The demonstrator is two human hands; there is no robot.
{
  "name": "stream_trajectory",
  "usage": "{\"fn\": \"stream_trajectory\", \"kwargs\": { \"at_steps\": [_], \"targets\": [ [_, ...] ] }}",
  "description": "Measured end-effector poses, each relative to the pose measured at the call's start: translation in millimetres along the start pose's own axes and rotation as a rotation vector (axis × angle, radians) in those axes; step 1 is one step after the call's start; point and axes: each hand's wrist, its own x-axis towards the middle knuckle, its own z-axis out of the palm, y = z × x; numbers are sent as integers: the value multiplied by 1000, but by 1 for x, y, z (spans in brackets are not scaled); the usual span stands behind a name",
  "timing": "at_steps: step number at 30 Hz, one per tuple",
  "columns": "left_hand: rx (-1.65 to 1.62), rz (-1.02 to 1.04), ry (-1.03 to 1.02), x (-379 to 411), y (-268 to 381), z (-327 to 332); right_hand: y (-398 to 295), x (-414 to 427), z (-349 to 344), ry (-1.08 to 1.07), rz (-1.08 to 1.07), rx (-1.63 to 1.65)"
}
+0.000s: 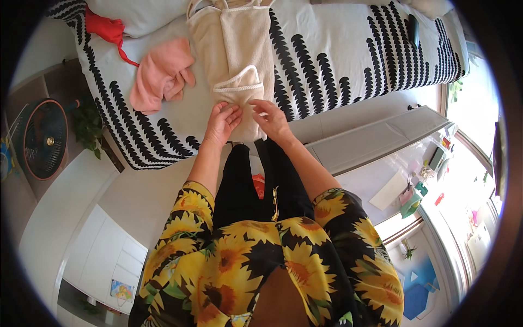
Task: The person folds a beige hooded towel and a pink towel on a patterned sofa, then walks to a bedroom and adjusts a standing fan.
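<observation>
A cream knitted garment with thin straps [247, 43] lies lengthwise on the bed in front of me, its near end bunched or folded over with white-edged trim on top. My left hand [223, 119] rests at the left of that near end, palm partly up and fingers curled at the fabric. My right hand [270, 118] is at the right side, fingers bent close to the cloth; whether either hand pinches it cannot be made out. To the left of the garment lies a crumpled pink cloth [163, 73].
The bed [314, 24] has a white cover with black patterns. A red cloth [104, 25] lies by a pillow [139, 14], a dark flat object [413, 32] at the far right. A fan [44, 139] stands left, a white cabinet [380, 139] right.
</observation>
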Motion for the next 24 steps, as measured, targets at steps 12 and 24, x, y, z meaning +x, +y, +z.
{"fn": "stream_trajectory", "kwargs": {
  "at_steps": [12, 24],
  "targets": [
    [327, 51, 618, -18, -70, -66, 4, 87, 21, -237, -161, -715],
    [-548, -163, 126, -24, -103, -47, 6, 120, 12, -375, -220, -618]
  ]
}}
